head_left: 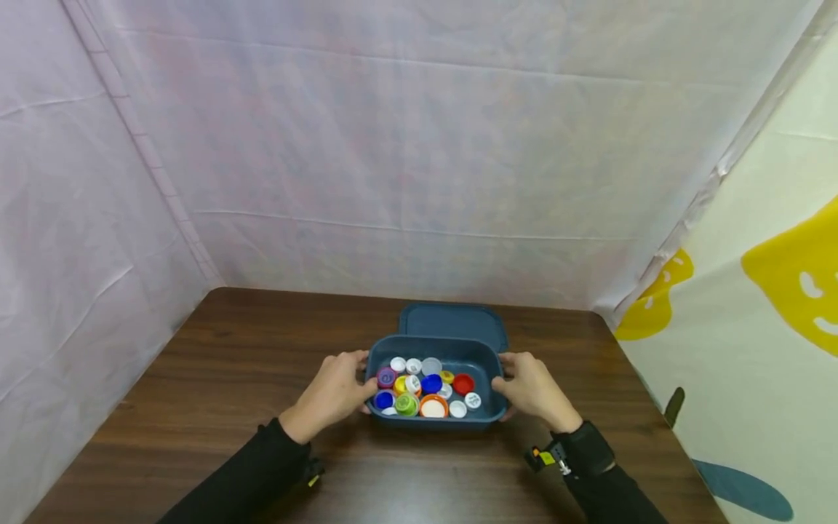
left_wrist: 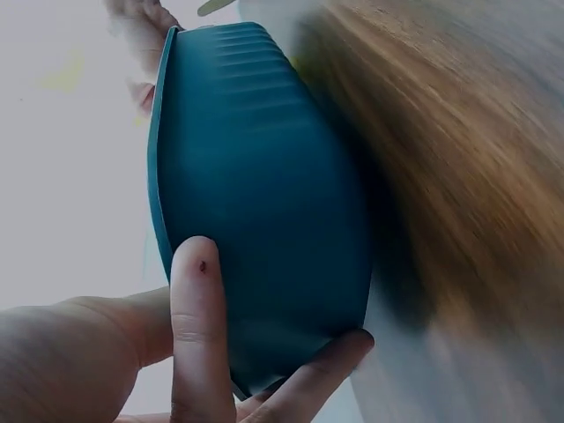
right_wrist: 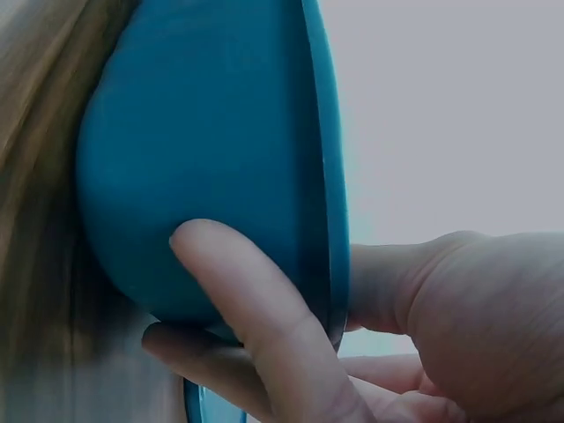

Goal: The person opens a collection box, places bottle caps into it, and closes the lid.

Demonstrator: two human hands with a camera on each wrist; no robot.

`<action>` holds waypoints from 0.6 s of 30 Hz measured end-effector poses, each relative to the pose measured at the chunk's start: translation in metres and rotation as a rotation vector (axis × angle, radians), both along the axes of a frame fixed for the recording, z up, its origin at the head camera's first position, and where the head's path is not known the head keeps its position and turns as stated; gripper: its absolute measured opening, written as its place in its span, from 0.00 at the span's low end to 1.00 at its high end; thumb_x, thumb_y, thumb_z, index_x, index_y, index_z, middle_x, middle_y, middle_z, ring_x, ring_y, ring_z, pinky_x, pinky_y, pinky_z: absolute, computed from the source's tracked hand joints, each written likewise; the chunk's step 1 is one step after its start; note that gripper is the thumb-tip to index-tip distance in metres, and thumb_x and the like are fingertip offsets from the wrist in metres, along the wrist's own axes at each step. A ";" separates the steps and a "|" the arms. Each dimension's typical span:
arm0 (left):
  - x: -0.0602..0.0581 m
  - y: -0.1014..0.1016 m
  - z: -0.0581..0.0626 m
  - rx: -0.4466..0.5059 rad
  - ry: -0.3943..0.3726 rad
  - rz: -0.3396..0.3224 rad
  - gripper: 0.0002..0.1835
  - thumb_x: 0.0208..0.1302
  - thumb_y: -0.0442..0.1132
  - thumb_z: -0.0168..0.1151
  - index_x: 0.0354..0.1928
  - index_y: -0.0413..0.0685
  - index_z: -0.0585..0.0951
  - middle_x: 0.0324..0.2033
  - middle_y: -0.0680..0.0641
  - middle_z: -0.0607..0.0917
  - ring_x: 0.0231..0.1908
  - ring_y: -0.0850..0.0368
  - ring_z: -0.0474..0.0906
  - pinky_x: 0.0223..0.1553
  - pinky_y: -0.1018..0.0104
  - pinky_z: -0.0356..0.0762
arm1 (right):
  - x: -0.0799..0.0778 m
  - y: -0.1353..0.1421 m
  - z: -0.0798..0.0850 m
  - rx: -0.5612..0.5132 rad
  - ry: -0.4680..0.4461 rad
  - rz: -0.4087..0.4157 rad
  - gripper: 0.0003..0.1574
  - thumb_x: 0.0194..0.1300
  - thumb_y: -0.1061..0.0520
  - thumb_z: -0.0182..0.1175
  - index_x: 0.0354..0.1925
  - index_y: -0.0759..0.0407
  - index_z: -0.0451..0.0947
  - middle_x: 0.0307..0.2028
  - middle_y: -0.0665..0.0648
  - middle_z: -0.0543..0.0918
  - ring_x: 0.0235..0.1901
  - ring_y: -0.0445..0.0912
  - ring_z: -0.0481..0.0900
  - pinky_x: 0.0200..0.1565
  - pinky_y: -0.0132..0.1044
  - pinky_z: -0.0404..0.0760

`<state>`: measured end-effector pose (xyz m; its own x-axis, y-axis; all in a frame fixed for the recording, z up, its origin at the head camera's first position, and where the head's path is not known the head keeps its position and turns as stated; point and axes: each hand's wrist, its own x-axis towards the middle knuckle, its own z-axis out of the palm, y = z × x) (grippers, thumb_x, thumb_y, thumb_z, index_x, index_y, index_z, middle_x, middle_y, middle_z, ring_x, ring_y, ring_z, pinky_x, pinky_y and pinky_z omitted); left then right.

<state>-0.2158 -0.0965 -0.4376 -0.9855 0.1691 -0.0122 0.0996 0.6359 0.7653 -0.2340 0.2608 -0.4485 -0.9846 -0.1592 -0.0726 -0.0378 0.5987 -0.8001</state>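
A dark blue plastic box [head_left: 481, 367] with rounded corners holds several bottle caps [head_left: 432, 384] in white, blue, red, yellow, green, orange and purple, mostly toward its left and middle. My left hand [head_left: 335, 387] grips the box's left end, thumb over the rim and fingers against the outer wall. At the opposite end my right hand [head_left: 533, 386] grips in the same way. Both wrist views show fingers pressed on the box's outside wall [left_wrist: 264, 176], with the wooden surface close to its underside. The caps are hidden in those two views.
Behind the box lies a matching blue lid [head_left: 452, 320], partly covered by it. The brown wooden table [head_left: 262, 342] ends at white cloth walls [head_left: 406, 145] at the back and left. A cloth with yellow smiling shapes [head_left: 799, 269] hangs at the right.
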 end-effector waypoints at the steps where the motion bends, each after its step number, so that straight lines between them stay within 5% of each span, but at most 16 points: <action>1: 0.001 -0.001 0.001 -0.012 0.000 0.006 0.35 0.78 0.31 0.75 0.81 0.24 0.75 0.65 0.26 0.91 0.21 0.58 0.90 0.23 0.64 0.89 | 0.000 -0.002 0.000 0.000 0.000 0.012 0.42 0.73 0.68 0.68 0.80 0.82 0.71 0.66 0.81 0.87 0.22 0.52 0.94 0.25 0.48 0.93; 9: 0.003 0.000 0.000 -0.063 0.024 -0.038 0.36 0.79 0.31 0.73 0.81 0.21 0.72 0.60 0.25 0.93 0.20 0.55 0.90 0.21 0.67 0.86 | 0.000 -0.006 -0.001 0.077 0.018 -0.010 0.41 0.75 0.68 0.68 0.79 0.83 0.71 0.67 0.83 0.86 0.19 0.51 0.92 0.25 0.47 0.93; 14: 0.005 -0.007 0.001 -0.113 0.026 0.023 0.36 0.77 0.29 0.74 0.81 0.22 0.73 0.50 0.30 0.96 0.18 0.56 0.88 0.20 0.66 0.85 | -0.003 -0.015 -0.003 0.052 0.013 0.068 0.42 0.75 0.66 0.67 0.80 0.84 0.69 0.66 0.84 0.87 0.21 0.50 0.94 0.26 0.45 0.93; 18: 0.002 -0.008 0.003 -0.107 0.038 -0.029 0.36 0.78 0.30 0.73 0.82 0.21 0.72 0.56 0.27 0.94 0.19 0.56 0.89 0.22 0.67 0.85 | 0.001 -0.016 0.001 0.056 0.003 0.003 0.42 0.75 0.68 0.67 0.80 0.83 0.70 0.68 0.83 0.86 0.21 0.51 0.94 0.25 0.47 0.93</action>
